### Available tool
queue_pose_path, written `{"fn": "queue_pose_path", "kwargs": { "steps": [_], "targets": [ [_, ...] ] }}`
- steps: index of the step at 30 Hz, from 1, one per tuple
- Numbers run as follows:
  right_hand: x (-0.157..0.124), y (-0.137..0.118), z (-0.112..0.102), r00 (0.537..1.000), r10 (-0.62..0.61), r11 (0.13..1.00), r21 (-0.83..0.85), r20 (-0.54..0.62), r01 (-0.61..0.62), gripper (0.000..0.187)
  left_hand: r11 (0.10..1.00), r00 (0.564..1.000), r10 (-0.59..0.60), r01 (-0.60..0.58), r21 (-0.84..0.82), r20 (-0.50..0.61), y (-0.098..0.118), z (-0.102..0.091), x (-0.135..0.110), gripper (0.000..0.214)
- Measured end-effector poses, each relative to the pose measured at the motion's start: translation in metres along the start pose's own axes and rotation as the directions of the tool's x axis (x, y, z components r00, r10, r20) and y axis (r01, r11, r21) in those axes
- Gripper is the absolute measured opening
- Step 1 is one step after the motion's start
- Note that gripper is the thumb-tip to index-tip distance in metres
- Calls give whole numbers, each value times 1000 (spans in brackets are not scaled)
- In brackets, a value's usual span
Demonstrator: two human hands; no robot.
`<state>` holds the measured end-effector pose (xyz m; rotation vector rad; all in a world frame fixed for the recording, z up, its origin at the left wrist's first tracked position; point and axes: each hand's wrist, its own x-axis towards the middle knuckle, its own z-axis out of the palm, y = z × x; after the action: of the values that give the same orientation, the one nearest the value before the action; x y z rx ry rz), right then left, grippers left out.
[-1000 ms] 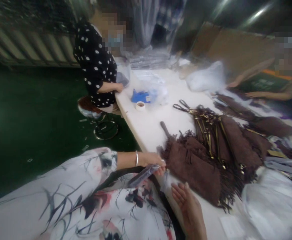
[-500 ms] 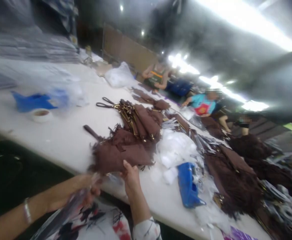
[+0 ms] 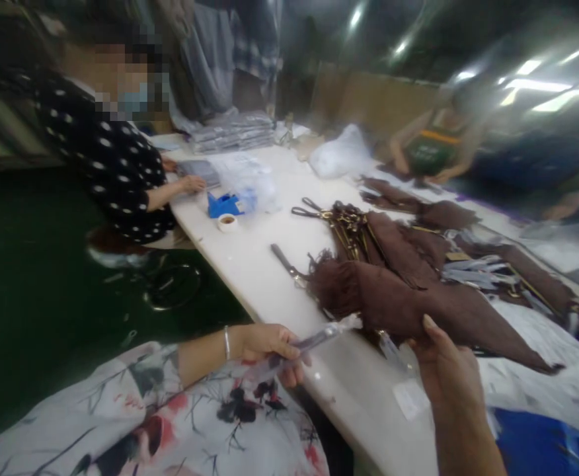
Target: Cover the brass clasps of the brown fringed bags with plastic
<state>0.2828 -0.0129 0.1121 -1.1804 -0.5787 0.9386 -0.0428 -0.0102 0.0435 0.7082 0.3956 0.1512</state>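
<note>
My right hand (image 3: 445,370) grips the lower edge of a brown fringed pouch (image 3: 398,297), thumb on top. The pouch is raised a little at the table's near side, and a white tag (image 3: 411,398) hangs below it. In my left hand (image 3: 274,350) is a narrow clear plastic bag (image 3: 322,336), pinched between thumb and fingers. Its far end reaches close to the pouch's lower left edge; whether they touch I cannot tell. Just behind lies a pile of brown pouches (image 3: 393,244) with gold clasps and looped wrist straps (image 3: 309,210).
A blue tape dispenser (image 3: 223,205) and a tape roll (image 3: 227,223) sit on the white table (image 3: 264,264). At left a person in a dotted top (image 3: 106,158) handles a grey packet (image 3: 200,172). Someone in a green apron (image 3: 433,152) works across the table. Blue plastic (image 3: 542,439) is lower right.
The view has swung left, bringing the person in the dotted top into sight. My right hand has lifted and stretched out the pouch; my left hand has brought the plastic bag up beside it.
</note>
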Motion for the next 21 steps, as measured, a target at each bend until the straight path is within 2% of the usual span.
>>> {"fn": "queue_pose_path", "kwargs": {
  "steps": [4, 9, 12, 14, 16, 18, 21],
  "targets": [
    [16, -18, -23, 999, -36, 999, 18, -13, 37, 40, 1000, 999, 20, -20, 0, -40, -4, 5, 6, 43],
    [39, -43, -53, 996, -45, 998, 44, -77, 48, 41, 998, 982, 61, -56, 32, -179, -3, 15, 22, 40],
    [35, -61, -68, 991, -69, 996, 51, -115, 75, 40, 997, 965, 51, -35, 67, -257, -6, 29, 36, 38],
    [29, -69, -74, 995, -70, 996, 48, -66, 73, 37, 997, 957, 54, -35, 73, -285, -12, 31, 47, 36],
    [28, -71, -80, 994, -94, 995, 19, -58, 96, 36, 996, 957, 40, -16, 83, -288, -21, 20, 61, 32],
    [32, -72, -88, 990, -126, 992, -3, -65, 126, 36, 992, 962, -80, 101, 70, -260, -33, -2, 80, 32],
    [38, -77, -102, 987, -151, 988, -9, -58, 151, 36, 964, 947, -236, 257, 73, -219, -55, -37, 104, 44]
  ]
}}
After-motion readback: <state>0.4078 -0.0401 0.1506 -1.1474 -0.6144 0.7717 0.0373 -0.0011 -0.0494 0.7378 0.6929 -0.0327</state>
